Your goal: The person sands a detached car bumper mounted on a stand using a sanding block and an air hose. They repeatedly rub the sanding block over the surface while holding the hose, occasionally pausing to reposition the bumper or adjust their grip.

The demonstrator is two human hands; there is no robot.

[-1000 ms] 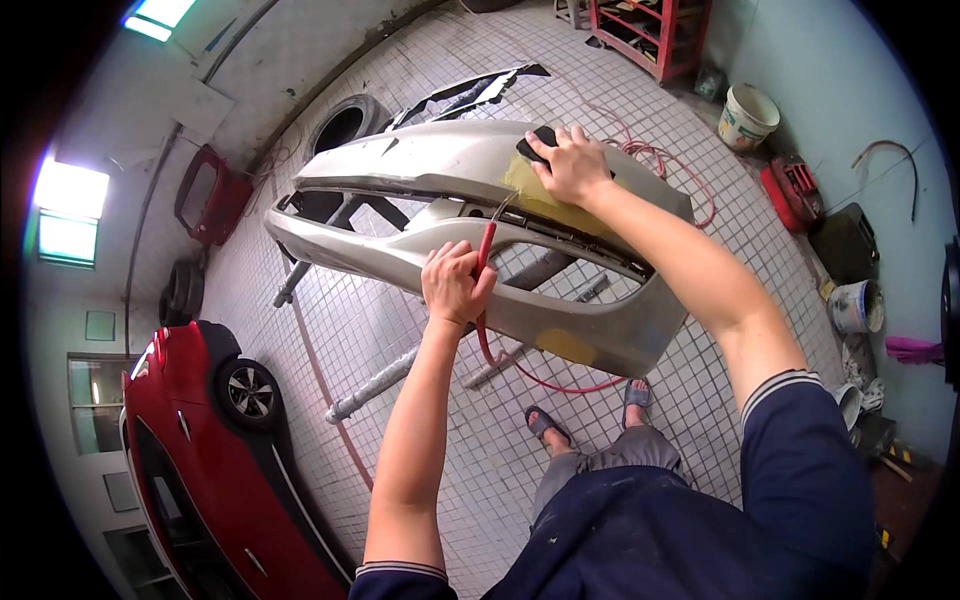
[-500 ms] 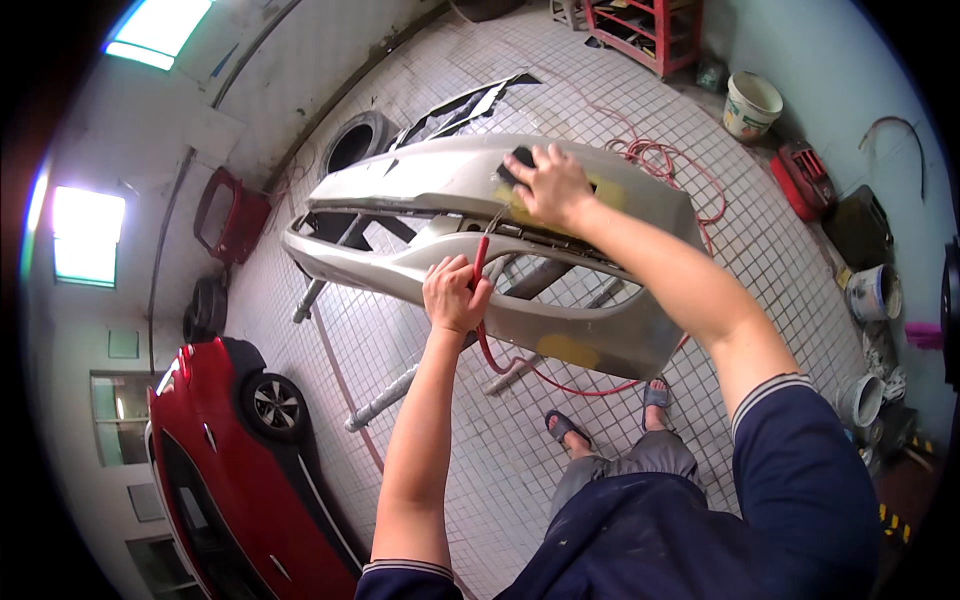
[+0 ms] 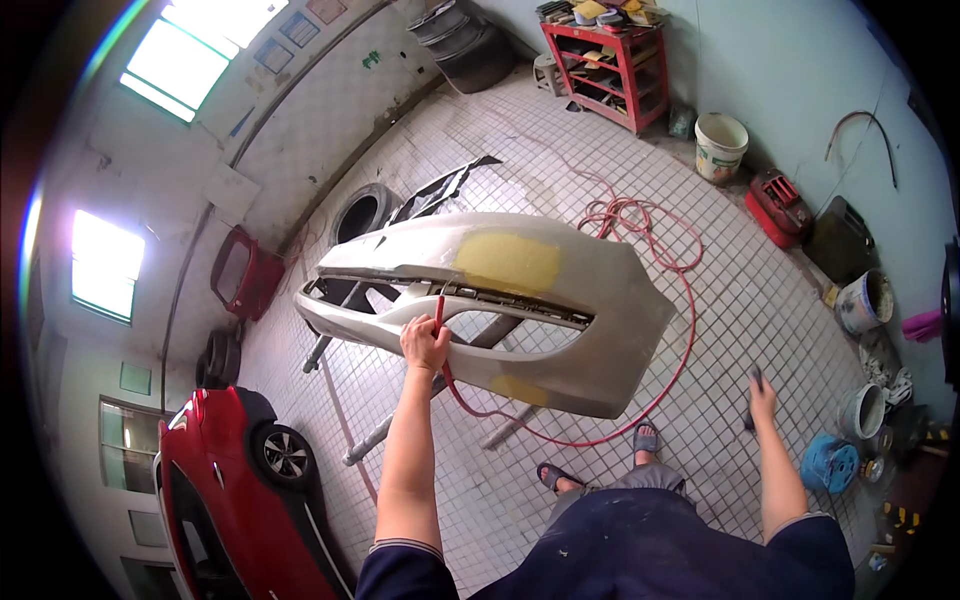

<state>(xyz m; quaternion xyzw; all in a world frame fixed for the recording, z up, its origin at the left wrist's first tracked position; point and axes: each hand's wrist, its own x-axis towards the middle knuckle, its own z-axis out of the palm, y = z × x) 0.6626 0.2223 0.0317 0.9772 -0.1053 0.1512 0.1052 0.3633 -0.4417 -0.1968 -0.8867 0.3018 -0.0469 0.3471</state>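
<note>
A grey car bumper (image 3: 622,330) lies across a stand in front of me, with a yellow filler patch (image 3: 508,262) on its upper face and a smaller one near its lower edge. My left hand (image 3: 425,343) is closed around a red air blow gun (image 3: 440,312) over the bumper's middle opening. From that hand a red hose (image 3: 655,412) loops round the bumper's right end. Off to the right, away from the bumper, my right hand (image 3: 763,402) hangs low, gripping a dark sanding block (image 3: 757,376), partly hidden by the fingers.
Grey stand tubes (image 3: 382,432) stick out beneath the bumper. A red car (image 3: 225,470) stands at left, and a tire (image 3: 362,212) lies behind. Along the right wall are buckets (image 3: 720,148), a red case (image 3: 778,208) and a blue tub (image 3: 829,462). A red shelf cart (image 3: 608,70) stands far back.
My right hand has left the yellow patch and swung down to the right with the sanding block. My left hand still holds the blow gun. The whole view has shifted.
</note>
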